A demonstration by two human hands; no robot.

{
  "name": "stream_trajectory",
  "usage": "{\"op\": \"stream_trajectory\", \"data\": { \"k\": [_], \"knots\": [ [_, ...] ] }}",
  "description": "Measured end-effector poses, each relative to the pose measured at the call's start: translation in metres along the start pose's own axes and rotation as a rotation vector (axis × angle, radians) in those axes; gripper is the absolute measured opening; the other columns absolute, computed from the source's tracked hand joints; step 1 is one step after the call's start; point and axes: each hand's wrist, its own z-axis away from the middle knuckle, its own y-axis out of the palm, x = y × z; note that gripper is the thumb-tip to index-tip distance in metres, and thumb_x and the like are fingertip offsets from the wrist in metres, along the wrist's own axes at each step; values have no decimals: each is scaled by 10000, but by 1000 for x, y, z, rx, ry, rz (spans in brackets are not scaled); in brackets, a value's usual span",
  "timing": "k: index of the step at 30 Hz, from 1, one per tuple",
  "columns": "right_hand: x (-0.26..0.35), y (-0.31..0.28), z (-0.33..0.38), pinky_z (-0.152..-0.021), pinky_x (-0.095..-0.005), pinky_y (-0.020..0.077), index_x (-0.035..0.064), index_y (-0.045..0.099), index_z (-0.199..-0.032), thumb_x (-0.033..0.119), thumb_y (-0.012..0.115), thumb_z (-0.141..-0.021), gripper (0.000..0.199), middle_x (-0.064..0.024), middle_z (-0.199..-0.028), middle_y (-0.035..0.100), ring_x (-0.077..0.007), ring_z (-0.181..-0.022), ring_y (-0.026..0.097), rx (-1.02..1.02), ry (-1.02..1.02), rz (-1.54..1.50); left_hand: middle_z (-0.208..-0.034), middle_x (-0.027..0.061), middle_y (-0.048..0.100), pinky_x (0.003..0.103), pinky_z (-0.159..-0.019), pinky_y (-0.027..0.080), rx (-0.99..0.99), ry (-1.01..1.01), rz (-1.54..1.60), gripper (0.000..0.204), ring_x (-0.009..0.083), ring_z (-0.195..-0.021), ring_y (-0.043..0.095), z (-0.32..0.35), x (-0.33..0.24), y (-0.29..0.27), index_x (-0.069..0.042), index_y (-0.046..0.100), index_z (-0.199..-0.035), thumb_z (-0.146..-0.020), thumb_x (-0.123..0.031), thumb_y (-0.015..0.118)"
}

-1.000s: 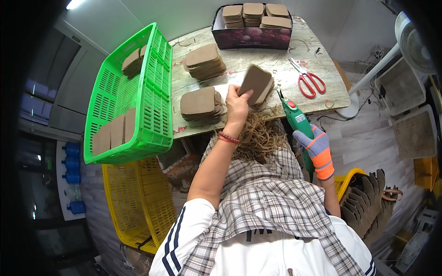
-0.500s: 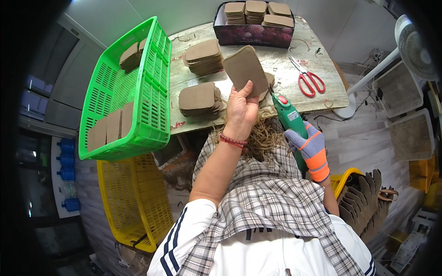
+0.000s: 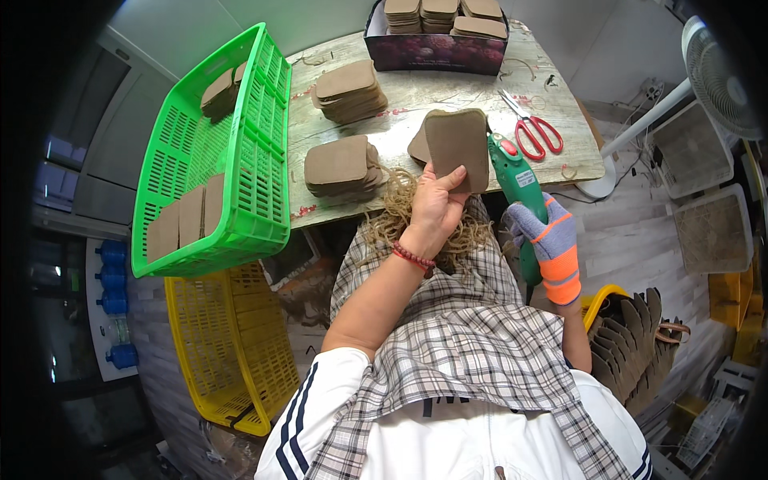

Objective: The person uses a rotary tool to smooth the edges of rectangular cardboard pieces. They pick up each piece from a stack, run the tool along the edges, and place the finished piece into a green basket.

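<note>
My bare left hand (image 3: 438,206) pinches a flat brown panel (image 3: 459,148) with rounded corners near its lower edge, the thumb on top. My right hand (image 3: 542,232), in a grey and orange work glove, is wrapped round a green handheld electric cutter (image 3: 518,178) with a red switch. The cutter's head lies close to the panel's right edge; its tip is partly hidden, and I cannot tell if they touch. Behind the held panel another brown piece (image 3: 418,147) lies on the table. Curly brown trimmings (image 3: 400,210) heap on my checked apron, below the table edge.
Stacks of brown panels (image 3: 339,163) stand on the worn table (image 3: 448,88). A dark box (image 3: 436,54) of panels is at the back, red-handled scissors (image 3: 538,136) at the right. A green crate (image 3: 264,184) is on the left, a yellow crate (image 3: 216,352) below it, a fan (image 3: 716,80) far right.
My left hand has moved right and slightly down, turning the panel more upright. The cutter has shifted a little right, and the panel's right edge is now close to its head.
</note>
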Motion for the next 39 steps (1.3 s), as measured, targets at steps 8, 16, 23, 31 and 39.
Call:
{"op": "stream_trajectory", "data": {
  "k": [8,16,23,31,39],
  "knots": [
    [8,-13,3,-491,-204,421,-5,616,-959,180,720,-784,274,-8,-667,597,-53,-537,528,52,-22,119,-1074,90,643,297,-823,533,86,50,-371,393,164,-927,632,-3,-48,-6,-9,573,-1166,-807,146,536],
    [14,-15,9,-522,-205,438,-8,620,-1025,222,763,-753,385,-11,-705,627,-40,-571,537,178,7,314,-1022,65,653,258,-806,505,230,-11,-856,383,113,-874,610,-18,-119,-14,35,599,-1126,-760,144,571],
    [12,-7,11,-573,-210,462,-8,616,-1043,245,771,-748,419,-22,-737,638,-47,-630,560,178,-26,328,-1041,59,651,239,-792,498,219,-233,-826,415,116,-892,617,-9,-119,-21,32,600,-1132,-734,147,590],
    [11,-5,7,-548,-206,444,-4,619,-1022,249,761,-753,396,-17,-724,623,-46,-609,546,217,31,304,-1003,27,632,234,-776,487,272,-304,-1080,386,93,-883,588,2,-120,-17,0,594,-1099,-735,131,599],
    [3,-5,6,-543,-198,435,-7,616,-992,211,750,-762,344,-6,-711,611,-41,-603,537,306,56,237,-866,-13,620,208,-712,459,150,3,-1135,272,62,-782,562,-5,-150,-21,-62,570,-891,-698,81,698]
  ]
}}
